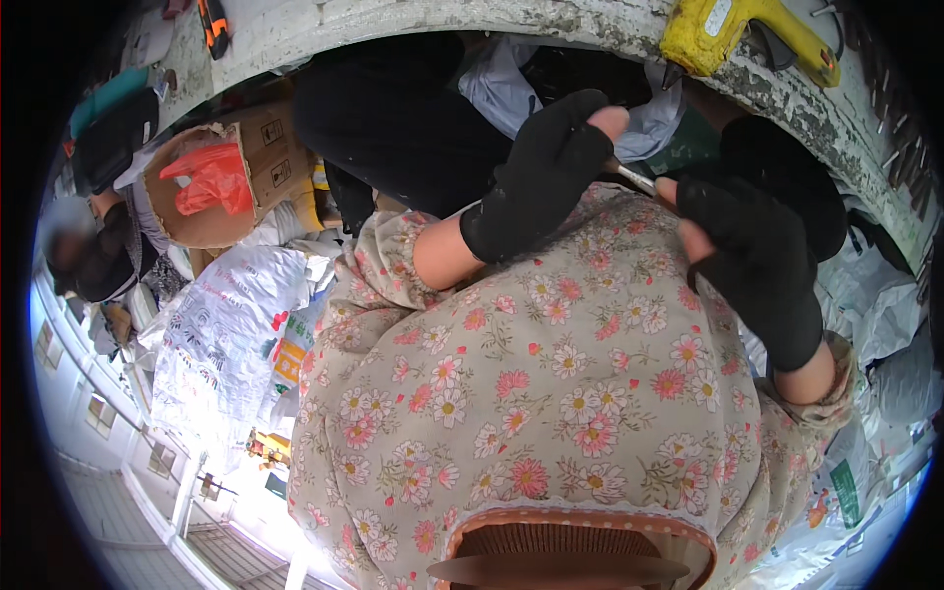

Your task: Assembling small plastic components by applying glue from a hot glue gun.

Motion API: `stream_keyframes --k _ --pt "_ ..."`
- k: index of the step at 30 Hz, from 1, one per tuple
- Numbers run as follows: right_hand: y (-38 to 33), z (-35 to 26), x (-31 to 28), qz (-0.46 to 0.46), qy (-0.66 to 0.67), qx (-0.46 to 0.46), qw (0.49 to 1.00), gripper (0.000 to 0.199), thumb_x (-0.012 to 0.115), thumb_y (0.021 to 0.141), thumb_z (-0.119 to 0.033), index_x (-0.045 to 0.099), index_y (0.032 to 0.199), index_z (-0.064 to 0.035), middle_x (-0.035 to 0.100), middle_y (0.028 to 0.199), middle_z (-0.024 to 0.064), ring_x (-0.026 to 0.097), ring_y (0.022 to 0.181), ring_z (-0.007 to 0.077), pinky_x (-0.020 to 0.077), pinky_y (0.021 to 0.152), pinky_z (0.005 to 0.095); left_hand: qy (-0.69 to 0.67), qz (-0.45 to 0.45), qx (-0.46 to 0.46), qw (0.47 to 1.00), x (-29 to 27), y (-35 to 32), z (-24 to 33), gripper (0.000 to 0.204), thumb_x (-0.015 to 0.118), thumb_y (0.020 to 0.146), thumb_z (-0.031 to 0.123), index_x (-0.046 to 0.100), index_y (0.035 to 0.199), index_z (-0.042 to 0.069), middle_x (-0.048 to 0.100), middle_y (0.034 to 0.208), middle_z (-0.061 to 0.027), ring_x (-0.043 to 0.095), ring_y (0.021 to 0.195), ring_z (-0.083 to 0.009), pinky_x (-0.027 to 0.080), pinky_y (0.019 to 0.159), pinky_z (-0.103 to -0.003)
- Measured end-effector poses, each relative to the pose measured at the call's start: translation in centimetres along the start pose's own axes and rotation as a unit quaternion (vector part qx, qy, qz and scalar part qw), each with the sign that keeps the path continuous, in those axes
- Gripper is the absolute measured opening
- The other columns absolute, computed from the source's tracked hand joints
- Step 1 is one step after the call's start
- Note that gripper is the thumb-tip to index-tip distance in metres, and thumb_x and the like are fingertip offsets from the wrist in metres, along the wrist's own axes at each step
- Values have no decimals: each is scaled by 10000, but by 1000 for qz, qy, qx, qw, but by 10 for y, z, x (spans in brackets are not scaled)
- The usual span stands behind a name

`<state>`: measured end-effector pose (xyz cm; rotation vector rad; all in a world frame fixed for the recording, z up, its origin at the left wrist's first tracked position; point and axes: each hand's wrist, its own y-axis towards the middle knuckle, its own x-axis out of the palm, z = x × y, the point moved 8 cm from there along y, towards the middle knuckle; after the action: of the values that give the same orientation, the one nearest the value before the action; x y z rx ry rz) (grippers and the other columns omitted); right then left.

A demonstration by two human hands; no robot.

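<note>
My left hand (546, 177), in a black glove that leaves the fingertips bare, is closed around one end of a slim stick with a silvery middle (637, 180). The other end sits between the thumb and fingers of my right hand (752, 261), gloved the same way. Between the two hands only a short length of the stick shows, so its exact kind cannot be made out. Both hands are above my lap, in front of the flowered smock (551, 374). Beyond them, under the table edge, lies a white plastic bag (497, 88) with a dark opening.
A worn, curved tabletop (472, 18) runs along the far side. On it lie a yellow glue gun (713, 39) and an orange-black utility knife (212, 28). To the left are a cardboard box (275, 162) holding a red plastic bag (211, 179), white sacking (231, 334) and another person (103, 246).
</note>
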<state>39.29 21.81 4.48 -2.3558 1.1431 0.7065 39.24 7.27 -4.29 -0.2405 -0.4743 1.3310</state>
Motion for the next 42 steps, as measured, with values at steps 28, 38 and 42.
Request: stream_keyframes --k 28,38,42 --pt "71 138 144 -291 -47 -22 955 331 533 908 -320 643 1087 -64 645 1022 120 600 966 228 451 857 309 636 128 396 650 -10 145 117 375 661 703 126 634 1063 227 623 963 5 579 852 -233 489 665 -377" --pt "50 161 -199 276 -289 137 906 409 627 835 -201 567 1209 -47 645 1035 145 617 969 266 472 834 313 314 42 238 918 -23 81 92 341 560 781 1 627 1108 76 590 861 -73 572 754 -152 452 678 -269" --pt "89 207 -216 219 -464 189 837 335 575 840 -175 600 1154 -62 610 1112 133 601 902 246 470 821 379 278 77 164 943 -42 62 71 202 631 804 37 644 1004 7 656 869 -76 605 762 -111 470 694 -243"
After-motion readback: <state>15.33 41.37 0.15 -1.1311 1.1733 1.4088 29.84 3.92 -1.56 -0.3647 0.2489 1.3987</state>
